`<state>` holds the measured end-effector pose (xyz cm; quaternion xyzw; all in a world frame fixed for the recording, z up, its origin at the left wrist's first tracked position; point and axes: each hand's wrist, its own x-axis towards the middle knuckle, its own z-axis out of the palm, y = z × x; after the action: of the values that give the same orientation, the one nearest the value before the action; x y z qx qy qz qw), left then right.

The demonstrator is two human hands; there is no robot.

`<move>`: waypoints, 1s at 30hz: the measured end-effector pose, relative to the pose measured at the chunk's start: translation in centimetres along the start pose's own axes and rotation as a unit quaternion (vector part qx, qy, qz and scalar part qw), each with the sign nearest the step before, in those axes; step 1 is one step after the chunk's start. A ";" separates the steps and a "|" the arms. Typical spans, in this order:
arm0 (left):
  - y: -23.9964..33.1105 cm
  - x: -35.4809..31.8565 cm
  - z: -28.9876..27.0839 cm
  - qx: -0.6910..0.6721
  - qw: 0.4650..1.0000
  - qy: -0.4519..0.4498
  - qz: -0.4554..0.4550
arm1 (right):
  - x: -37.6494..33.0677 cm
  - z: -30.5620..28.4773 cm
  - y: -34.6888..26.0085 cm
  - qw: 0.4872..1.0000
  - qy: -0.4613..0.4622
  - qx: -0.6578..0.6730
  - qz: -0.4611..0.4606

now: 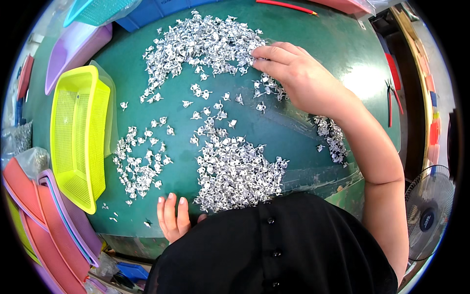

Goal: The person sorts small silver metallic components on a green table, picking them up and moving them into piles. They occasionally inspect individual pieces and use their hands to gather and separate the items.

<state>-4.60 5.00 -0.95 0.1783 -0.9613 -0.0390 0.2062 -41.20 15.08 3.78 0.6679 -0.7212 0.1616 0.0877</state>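
Small silver metal pieces with rounded bodies and thin prongs lie in several groups on a green tabletop. My right hand (298, 73) reaches to the right end of the far pile (205, 41); its fingers are stretched out, tips touching the pieces there. Whether a piece sits under those fingertips is hidden. At the near edge, my left hand (174, 218) rests with its fingers extended and holds nothing, between a loose scatter of pieces (139, 166) and a dense near pile (237, 171). Part of that hand is hidden behind my black top.
A yellow-green mesh basket (73, 142) stands at the left, with a purple bin (78, 49) beyond it. More pieces (333, 139) lie under my right forearm. Pliers (391, 103) and a fan (427, 219) are at the right; a red pencil (289, 7) lies far back.
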 end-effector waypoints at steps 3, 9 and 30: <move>0.4 0.2 -0.4 -0.001 1.000 -0.002 -0.012 | 0.1 -0.8 0.9 0.998 0.020 0.057 0.006; 0.2 0.1 -0.2 0.001 1.000 0.002 -0.008 | 0.6 0.3 1.7 0.991 0.018 0.083 0.104; -0.2 -0.1 -0.3 -0.006 1.000 -0.023 0.001 | -3.1 -2.8 4.9 0.972 -0.097 0.145 0.158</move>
<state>-4.32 4.88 -0.80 0.1747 -0.9658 -0.0487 0.1855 -46.05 19.25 4.78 0.5639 -0.7912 0.2108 -0.1076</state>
